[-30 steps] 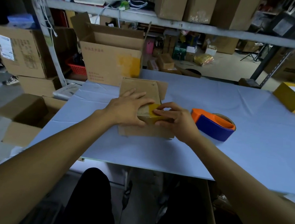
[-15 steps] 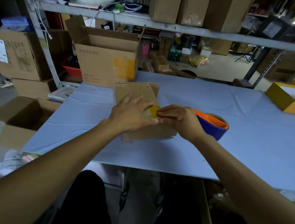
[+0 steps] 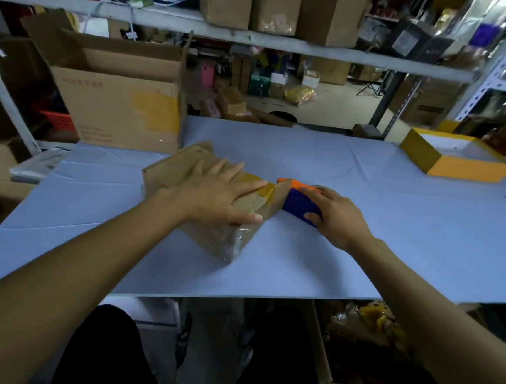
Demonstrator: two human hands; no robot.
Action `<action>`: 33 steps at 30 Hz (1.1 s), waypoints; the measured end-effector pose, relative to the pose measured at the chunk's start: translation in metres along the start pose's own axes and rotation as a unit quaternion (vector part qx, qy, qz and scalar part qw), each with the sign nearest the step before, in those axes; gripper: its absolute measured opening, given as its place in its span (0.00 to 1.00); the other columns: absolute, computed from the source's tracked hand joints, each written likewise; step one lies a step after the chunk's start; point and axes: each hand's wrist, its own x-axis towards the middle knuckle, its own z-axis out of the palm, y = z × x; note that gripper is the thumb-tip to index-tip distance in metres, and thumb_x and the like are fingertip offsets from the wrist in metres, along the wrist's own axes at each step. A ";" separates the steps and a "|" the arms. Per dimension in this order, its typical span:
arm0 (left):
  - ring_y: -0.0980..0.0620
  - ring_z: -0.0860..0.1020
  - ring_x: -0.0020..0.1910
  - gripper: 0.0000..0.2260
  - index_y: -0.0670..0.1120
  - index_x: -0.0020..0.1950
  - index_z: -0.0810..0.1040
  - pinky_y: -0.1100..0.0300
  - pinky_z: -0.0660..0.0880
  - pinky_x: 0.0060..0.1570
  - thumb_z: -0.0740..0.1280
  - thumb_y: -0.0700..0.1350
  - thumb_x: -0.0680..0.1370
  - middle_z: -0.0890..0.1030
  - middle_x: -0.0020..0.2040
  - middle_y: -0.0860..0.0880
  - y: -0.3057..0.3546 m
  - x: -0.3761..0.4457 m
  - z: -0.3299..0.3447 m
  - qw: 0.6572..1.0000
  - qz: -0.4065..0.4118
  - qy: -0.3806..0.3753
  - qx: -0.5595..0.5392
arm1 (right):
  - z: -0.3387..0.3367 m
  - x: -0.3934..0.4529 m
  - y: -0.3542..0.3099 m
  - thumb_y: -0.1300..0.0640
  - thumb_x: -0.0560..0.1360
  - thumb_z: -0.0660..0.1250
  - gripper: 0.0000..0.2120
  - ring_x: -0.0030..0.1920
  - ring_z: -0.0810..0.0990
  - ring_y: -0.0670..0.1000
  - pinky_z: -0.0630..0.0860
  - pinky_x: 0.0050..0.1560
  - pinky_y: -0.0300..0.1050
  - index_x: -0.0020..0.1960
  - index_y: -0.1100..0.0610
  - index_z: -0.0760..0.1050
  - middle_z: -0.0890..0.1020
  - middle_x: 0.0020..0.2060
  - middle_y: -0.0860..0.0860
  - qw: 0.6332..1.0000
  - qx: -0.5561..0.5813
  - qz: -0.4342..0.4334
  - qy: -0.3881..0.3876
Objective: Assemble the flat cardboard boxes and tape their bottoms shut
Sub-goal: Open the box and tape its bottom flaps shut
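Left hand [image 3: 221,193] lies flat, fingers spread, pressing on top of the small cardboard box [image 3: 201,205], which sits on the blue table [image 3: 365,220]. Yellow tape strip [image 3: 261,189] runs just past the fingertips, over the box edge. Right hand [image 3: 338,219] curls round the blue-and-orange tape dispenser [image 3: 298,203], which touches the box side nearest that grip. Yellow tray [image 3: 449,166] lies well apart, beyond the right hand.

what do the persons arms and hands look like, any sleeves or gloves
Both arms are bare up to the frame edge: no sleeves show. The left hand and right hand wear no gloves, and no rings, watch or wristband can be seen on either. No markings are visible on the forearms. Below the table, the legs are in dark trousers.
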 end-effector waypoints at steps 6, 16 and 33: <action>0.32 0.49 0.75 0.39 0.70 0.75 0.46 0.27 0.48 0.65 0.46 0.79 0.66 0.49 0.80 0.45 0.035 0.000 0.006 0.988 -0.132 -0.017 -0.072 | -0.008 0.003 -0.003 0.60 0.79 0.59 0.32 0.48 0.75 0.61 0.69 0.40 0.47 0.78 0.40 0.54 0.75 0.54 0.57 0.995 0.018 0.075 0.057; 0.41 0.75 0.60 0.21 0.43 0.56 0.79 0.47 0.73 0.59 0.56 0.58 0.83 0.79 0.57 0.40 0.041 0.015 -0.016 0.900 -0.185 0.233 -0.318 | -0.059 -0.015 -0.028 0.42 0.70 0.71 0.31 0.57 0.74 0.38 0.75 0.48 0.32 0.70 0.32 0.63 0.72 0.55 0.27 0.937 0.336 0.012 0.099; 0.48 0.84 0.45 0.06 0.40 0.49 0.81 0.59 0.82 0.38 0.68 0.31 0.76 0.84 0.49 0.41 0.030 -0.004 -0.034 0.645 -0.205 0.128 -0.725 | -0.060 -0.001 -0.053 0.38 0.69 0.70 0.39 0.48 0.74 0.48 0.73 0.43 0.40 0.75 0.42 0.59 0.75 0.54 0.46 0.982 0.154 -0.081 0.074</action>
